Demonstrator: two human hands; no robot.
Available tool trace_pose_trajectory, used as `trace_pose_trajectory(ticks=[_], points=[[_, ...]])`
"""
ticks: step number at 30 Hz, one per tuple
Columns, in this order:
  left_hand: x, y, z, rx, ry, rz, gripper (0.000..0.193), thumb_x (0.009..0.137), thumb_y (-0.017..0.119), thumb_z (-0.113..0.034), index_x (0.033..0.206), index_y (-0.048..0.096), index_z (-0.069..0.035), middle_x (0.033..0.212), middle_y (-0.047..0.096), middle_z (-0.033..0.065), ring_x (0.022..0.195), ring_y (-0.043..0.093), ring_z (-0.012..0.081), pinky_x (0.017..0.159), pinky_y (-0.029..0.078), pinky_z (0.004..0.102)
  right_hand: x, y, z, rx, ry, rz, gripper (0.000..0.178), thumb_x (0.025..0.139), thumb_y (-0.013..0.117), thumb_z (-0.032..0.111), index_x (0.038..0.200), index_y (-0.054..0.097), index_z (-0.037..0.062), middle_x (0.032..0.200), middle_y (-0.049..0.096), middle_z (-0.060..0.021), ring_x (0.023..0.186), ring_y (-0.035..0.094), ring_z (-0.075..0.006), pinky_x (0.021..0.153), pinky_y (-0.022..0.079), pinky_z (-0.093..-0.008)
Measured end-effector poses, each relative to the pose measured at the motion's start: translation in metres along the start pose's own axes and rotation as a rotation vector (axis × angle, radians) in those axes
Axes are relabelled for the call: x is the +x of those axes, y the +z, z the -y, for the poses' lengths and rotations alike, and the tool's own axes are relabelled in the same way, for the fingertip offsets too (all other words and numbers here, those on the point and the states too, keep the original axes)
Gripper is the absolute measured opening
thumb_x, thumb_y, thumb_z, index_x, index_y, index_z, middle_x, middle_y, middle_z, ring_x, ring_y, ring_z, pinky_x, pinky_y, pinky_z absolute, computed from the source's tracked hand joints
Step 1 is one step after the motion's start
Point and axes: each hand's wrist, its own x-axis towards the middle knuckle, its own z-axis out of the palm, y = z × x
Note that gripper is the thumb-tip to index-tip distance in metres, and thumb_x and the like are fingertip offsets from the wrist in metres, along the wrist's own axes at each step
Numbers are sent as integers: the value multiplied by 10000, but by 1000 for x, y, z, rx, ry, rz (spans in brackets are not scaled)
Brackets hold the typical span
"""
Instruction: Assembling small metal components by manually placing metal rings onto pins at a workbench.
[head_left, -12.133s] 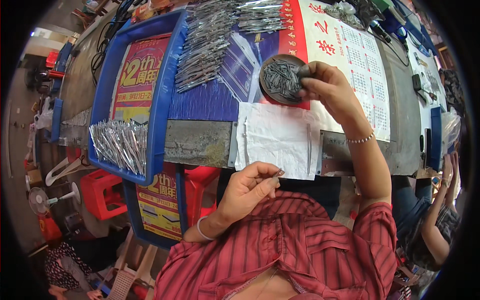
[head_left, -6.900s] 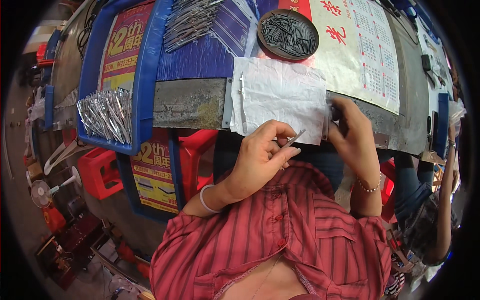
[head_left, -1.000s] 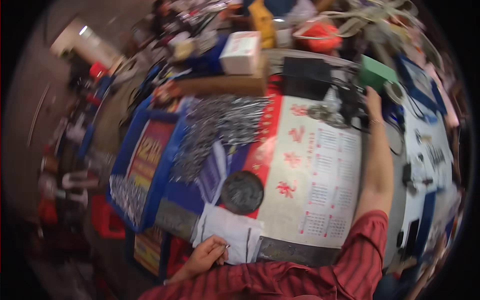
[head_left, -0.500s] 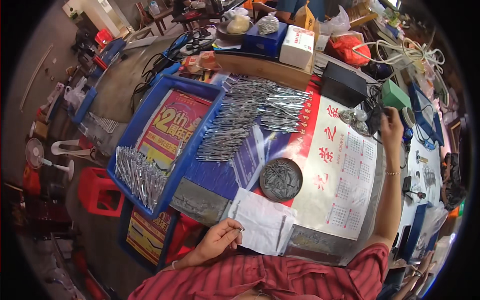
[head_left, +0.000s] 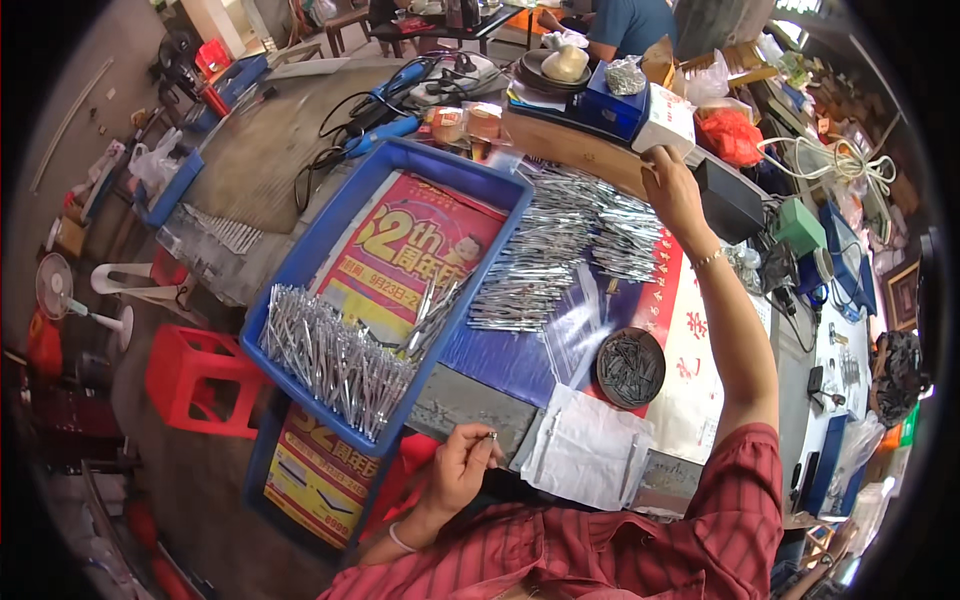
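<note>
My left hand (head_left: 462, 472) is closed in a pinch on a small shiny metal piece (head_left: 492, 436), just left of a white cloth (head_left: 580, 450). My right hand (head_left: 675, 192) reaches far out, its fingertips bent together in front of a white box (head_left: 667, 120) and beside the wooden board (head_left: 570, 145). What those fingers hold, if anything, is hidden. Silvery thin metal rods (head_left: 530, 265) lie in rows on the table, left of my right forearm. A round dish (head_left: 630, 367) of short dark grey pins stands behind the cloth.
A blue tray (head_left: 380, 150) at left holds more silvery rods (head_left: 335, 365) on printed paper. Below it are another blue tray (head_left: 262, 480) and a red stool (head_left: 195, 380). Cables, a black box (head_left: 728, 200) and a green box (head_left: 797, 228) crowd the far right. A person (head_left: 632, 27) sits beyond.
My right hand has left the dark bag and jar at the right and moved left toward the white box. The view has turned left. My left hand keeps its pinch on the metal piece.
</note>
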Motion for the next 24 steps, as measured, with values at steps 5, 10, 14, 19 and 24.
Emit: trace_pose_trajectory(ticks=[5,10,14,19,24], points=[[7,-1,13,75,49,-82,116,917,485,-74,1004,475,1,737,607,67,603,568,94,551,465,222,13,24,-5,20,3,-7,121,796,535,86,901,527,26,920,534,-160,838,549,-365,699,446,-428],[11,2,26,169,106,-135,135,917,490,-91,1011,469,4,731,612,78,602,585,111,549,476,233,6,40,-4,134,-25,81,87,789,529,69,866,528,28,855,551,-171,797,556,-375,685,443,-432],[7,4,31,239,151,-163,120,913,484,-74,998,457,6,720,612,95,600,604,137,545,487,246,7,59,18,259,-36,159,113,769,541,58,871,521,16,863,559,-188,816,554,-386,699,443,-443],[10,7,34,251,205,-196,119,905,492,-53,1004,454,1,712,604,94,581,592,130,543,485,240,27,99,44,376,-108,188,143,753,537,72,878,539,2,872,567,-198,818,558,-393,722,448,-454],[10,9,40,297,220,-223,114,904,465,-33,1005,439,13,716,594,96,575,574,121,536,477,229,50,128,67,455,-67,213,118,748,534,81,830,553,-1,849,582,-193,818,563,-391,723,451,-454]])
